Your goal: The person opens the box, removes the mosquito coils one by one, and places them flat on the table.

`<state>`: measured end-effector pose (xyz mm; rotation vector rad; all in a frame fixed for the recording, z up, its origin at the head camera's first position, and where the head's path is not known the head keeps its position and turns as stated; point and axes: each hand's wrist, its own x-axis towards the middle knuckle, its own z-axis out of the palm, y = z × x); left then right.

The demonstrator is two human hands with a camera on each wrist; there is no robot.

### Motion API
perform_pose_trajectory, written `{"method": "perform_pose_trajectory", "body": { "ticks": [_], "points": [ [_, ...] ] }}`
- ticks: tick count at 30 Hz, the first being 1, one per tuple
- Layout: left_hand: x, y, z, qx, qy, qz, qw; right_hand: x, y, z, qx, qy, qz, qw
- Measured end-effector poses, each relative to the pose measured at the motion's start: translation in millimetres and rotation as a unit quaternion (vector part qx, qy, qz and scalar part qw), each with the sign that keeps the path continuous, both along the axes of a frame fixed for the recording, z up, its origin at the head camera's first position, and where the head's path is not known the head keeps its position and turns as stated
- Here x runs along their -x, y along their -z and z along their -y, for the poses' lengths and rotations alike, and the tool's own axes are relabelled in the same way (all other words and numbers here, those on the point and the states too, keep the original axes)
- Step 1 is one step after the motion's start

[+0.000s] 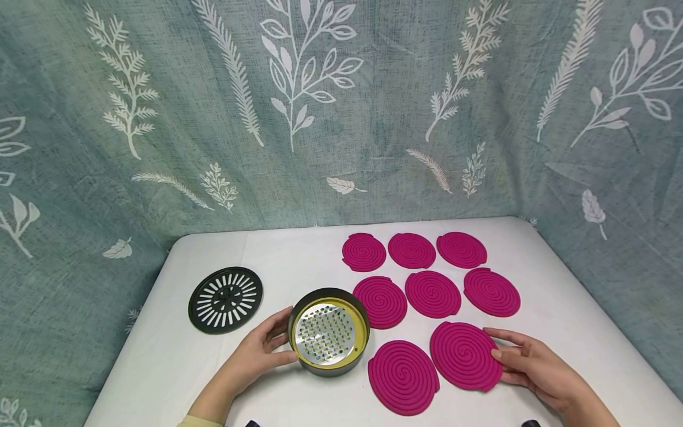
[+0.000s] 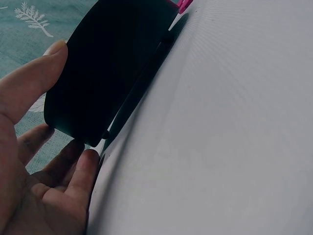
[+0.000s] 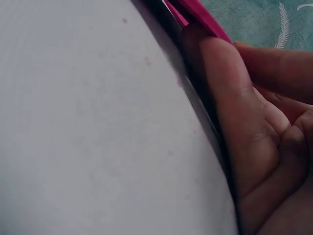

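Note:
At the table's middle stands a round dark container with a yellow insert and a perforated metal grater plate, a grater bowl (image 1: 326, 333). My left hand (image 1: 261, 350) holds its left side, with the thumb near the front and the fingers behind. In the left wrist view the dark wall of the bowl (image 2: 105, 68) lies between thumb and fingers. Farther right, my right hand (image 1: 533, 365) pinches the right edge of a magenta spiral coaster (image 1: 464, 356), thumb on top. The right wrist view shows only a strip of that coaster (image 3: 208, 19) at the fingertips.
Several more magenta spiral coasters lie flat on the white table (image 1: 299, 255), one a near coaster (image 1: 404, 378) left of the pinched one. A black slotted disc (image 1: 225, 300) lies at the left. A green leaf-patterned cloth (image 1: 331, 118) hangs behind the table.

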<state>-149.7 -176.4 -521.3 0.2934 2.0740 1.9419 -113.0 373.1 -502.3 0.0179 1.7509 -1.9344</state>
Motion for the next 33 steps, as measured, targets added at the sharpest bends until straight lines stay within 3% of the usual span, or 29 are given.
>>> {"method": "perform_pose_trajectory", "body": {
  "ticks": [13, 21, 27, 33],
  "points": [
    [-0.2, 1.0, 0.3, 0.004, -0.002, 0.003, 1.0000, 0.3, -1.5, 3, -0.051, 0.019, 0.000, 0.9985],
    [-0.1, 1.3, 0.0, 0.010, -0.007, 0.002, 0.9999, -0.7, -7.2, 2, -0.093, 0.016, -0.022, 0.9953],
    [1.1, 0.2, -0.7, 0.018, -0.014, -0.003, 0.9997, -0.2, -13.6, 9, -0.201, 0.035, -0.057, 0.9774],
    [1.1, 0.3, -1.4, 0.021, -0.019, 0.002, 0.9996, -2.5, -16.6, 13, -0.271, 0.069, -0.043, 0.9590]
  ]
}}
